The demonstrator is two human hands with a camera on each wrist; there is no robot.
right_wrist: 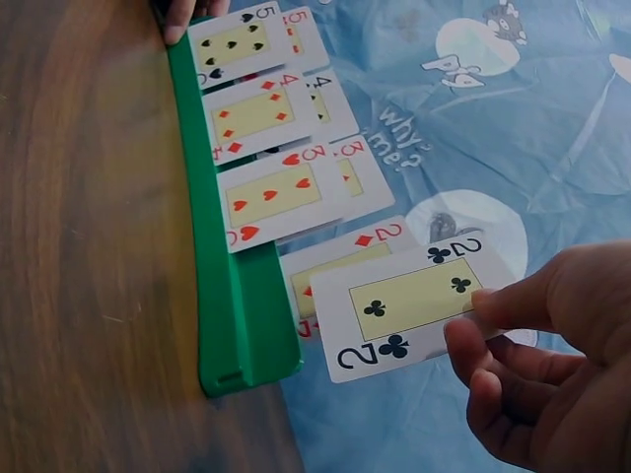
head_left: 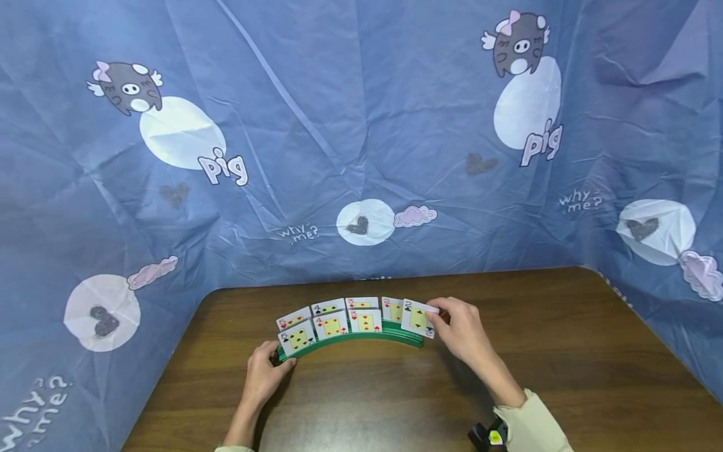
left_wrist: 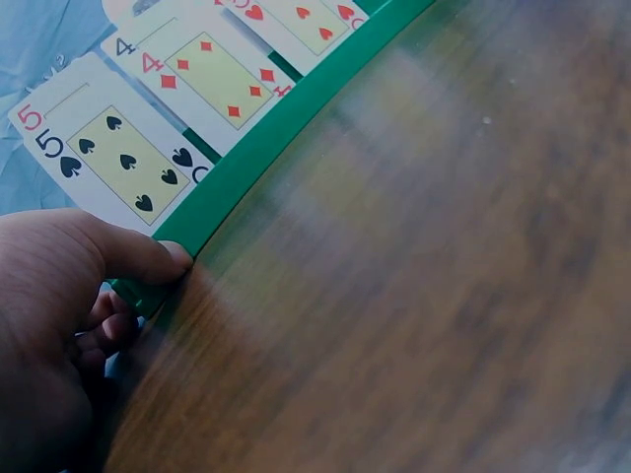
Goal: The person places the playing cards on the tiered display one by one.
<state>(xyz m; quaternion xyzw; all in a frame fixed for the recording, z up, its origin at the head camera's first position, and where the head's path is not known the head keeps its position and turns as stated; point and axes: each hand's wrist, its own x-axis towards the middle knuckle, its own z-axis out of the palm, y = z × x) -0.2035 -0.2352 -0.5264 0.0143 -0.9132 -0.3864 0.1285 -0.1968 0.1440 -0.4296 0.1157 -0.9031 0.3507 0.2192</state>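
A curved green card holder [head_left: 356,336] stands on the table, bearing playing cards in two rows. My left hand [head_left: 264,371] grips its left end, the thumb [left_wrist: 148,254] in front and fingers curled behind. Between thumb and fingers my right hand [head_left: 464,328] pinches the 2 of clubs [right_wrist: 399,310] by one edge. That card is tilted at the holder's right end, overlapping the 2 of diamonds [right_wrist: 380,236] in the back row. The front row has the 5 of spades [left_wrist: 126,163], the 4 of diamonds [left_wrist: 212,84] and the 3 of hearts [right_wrist: 271,202].
Behind the front cards, a red 5 [head_left: 294,319], a black 4 [head_left: 327,307] and a red 3 [head_left: 361,303] show partly. A blue patterned cloth [head_left: 361,157] surrounds the brown table [head_left: 367,402]. A black device [head_left: 487,435] is by the right sleeve.
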